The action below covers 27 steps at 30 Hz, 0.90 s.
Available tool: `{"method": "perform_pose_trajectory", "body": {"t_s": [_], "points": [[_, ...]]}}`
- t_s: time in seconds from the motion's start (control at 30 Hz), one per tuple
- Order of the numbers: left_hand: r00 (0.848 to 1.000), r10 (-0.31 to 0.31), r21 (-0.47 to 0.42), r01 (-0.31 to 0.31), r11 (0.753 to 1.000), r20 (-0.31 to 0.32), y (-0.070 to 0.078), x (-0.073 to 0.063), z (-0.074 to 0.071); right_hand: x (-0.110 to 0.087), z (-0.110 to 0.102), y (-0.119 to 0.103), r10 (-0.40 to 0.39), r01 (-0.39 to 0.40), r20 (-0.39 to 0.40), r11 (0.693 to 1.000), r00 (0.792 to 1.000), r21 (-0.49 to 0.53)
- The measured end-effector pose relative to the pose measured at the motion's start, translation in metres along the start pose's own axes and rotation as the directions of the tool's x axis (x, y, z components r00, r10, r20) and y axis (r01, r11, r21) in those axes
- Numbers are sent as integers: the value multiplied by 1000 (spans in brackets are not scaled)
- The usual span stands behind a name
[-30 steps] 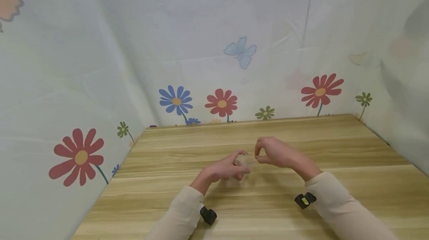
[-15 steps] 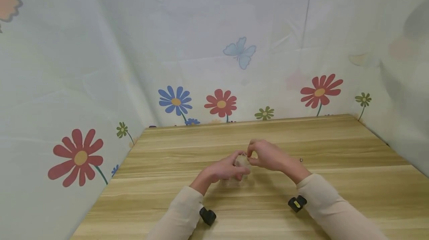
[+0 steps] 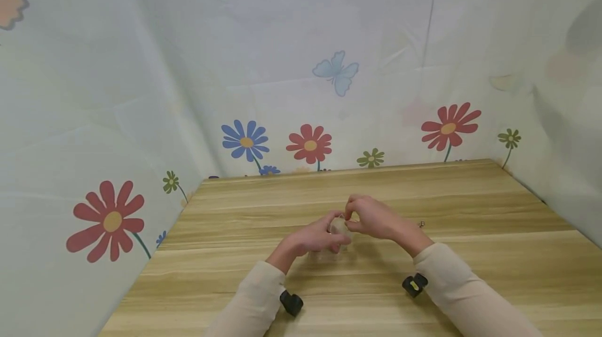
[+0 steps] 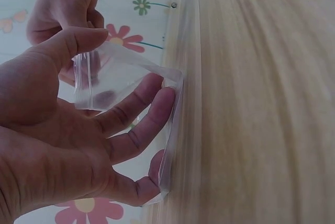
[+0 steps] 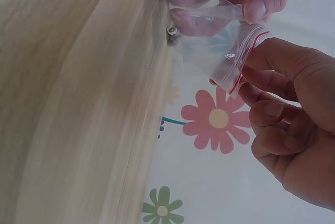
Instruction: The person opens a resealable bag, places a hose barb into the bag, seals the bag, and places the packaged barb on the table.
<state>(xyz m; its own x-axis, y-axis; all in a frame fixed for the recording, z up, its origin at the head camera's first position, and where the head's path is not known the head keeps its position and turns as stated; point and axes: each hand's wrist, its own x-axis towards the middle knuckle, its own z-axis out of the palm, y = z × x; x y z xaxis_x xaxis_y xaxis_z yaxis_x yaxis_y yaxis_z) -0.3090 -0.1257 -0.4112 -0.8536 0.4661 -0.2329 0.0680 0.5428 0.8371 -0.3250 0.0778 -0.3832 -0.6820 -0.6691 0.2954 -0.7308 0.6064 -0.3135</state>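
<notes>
A small clear zip-lock bag [image 4: 125, 59] stands upright at the table, with a red line along its zip edge in the right wrist view. My left hand [image 3: 320, 235] holds it from the left, thumb on its upper side and fingers curled against its lower part. My right hand [image 3: 373, 217] pinches the zip edge between thumb and forefinger, its other fingers curled in. A small shiny metal piece [image 5: 172, 31] shows at the bag's bottom in the right wrist view.
Another small metal piece [image 3: 421, 224] lies on the wood-grain table [image 3: 226, 279], just beyond the right forearm. A white cloth [image 3: 263, 28] printed with flowers and butterflies hangs behind the table and along its sides. Black wrist cameras are strapped at both sleeves.
My right hand has moved left, closer to the left hand, at the bag's mouth. The metal piece beyond the right forearm has come into view. My left hand stays nearly still.
</notes>
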Motion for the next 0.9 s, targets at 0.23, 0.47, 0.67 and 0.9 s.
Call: {"method": "perform_pose_trajectory", "body": {"t_s": [0.23,0.47,0.67,0.9], "points": [[1000,11,-9,-11,1000,15,3,0,-1,0,-2,1,-16,16,-24,1000,1000,-21],[1000,2,-3,-2,1000,13,3,-1,1,-9,-17,15,20,-22,-56,999,998,-35],[1000,24,-16,-24,1000,6,4,1,2,-24,-39,42,154,-156,-52,987,987,-44],[1000,27,-16,-27,999,1,2,2,2,-40,-55,65,217,-217,-9,975,976,-36]]}}
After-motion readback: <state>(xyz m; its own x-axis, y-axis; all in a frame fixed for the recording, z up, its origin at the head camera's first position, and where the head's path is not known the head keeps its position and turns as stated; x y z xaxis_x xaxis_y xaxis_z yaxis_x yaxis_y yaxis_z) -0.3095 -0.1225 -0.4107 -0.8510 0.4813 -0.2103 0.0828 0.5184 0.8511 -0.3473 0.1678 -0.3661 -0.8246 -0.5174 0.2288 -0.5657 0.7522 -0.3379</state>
